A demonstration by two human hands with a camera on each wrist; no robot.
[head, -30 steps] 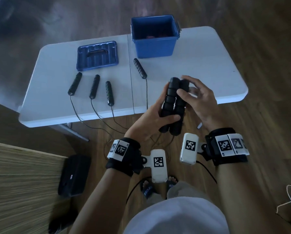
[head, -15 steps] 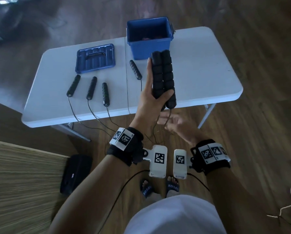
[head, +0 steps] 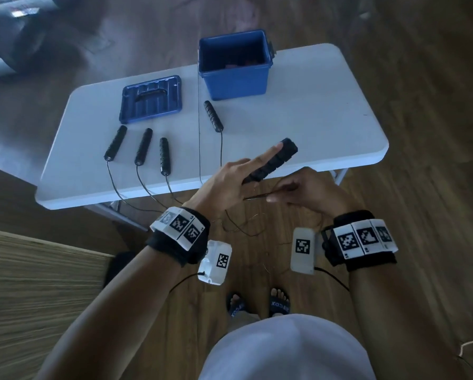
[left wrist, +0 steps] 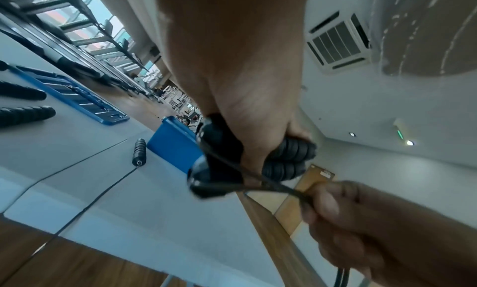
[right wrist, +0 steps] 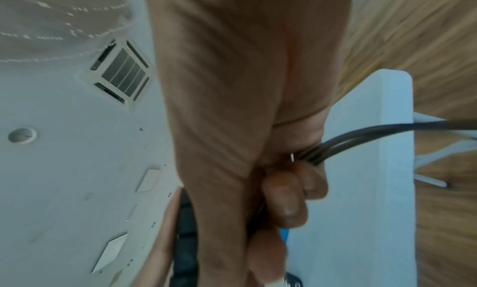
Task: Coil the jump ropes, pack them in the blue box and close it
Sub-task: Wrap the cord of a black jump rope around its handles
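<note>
Standing on the white folding table (head: 298, 113), toward its far edge: the blue box (head: 234, 68), open, with something reddish dimly visible inside; the box lid (head: 150, 98) lying flat to its left, well apart. On the near half of the table, four loose rope handles (head: 141, 146), three in a row at left and one alone nearer the box, thin cords trailing off the front edge toward the floor. Held in front of the table edge: a paired set of black handles (head: 272, 161), clamped side by side in the left hand (head: 224, 185), index finger laid straight along them, thumb and other fingers wrapped around. Just to the right, the right hand (head: 303, 192) closed in a fist around the doubled black cord (right wrist: 366, 138), pulled taut from the handle ends. Judged as the coiling step for this one rope, barely begun, slack still dangling in loose loops below the hands. Next likely needed: winding the doubled cord round the handles or into even loops, keeping tension steady and avoiding snags on the other cords hanging nearby.
</note>
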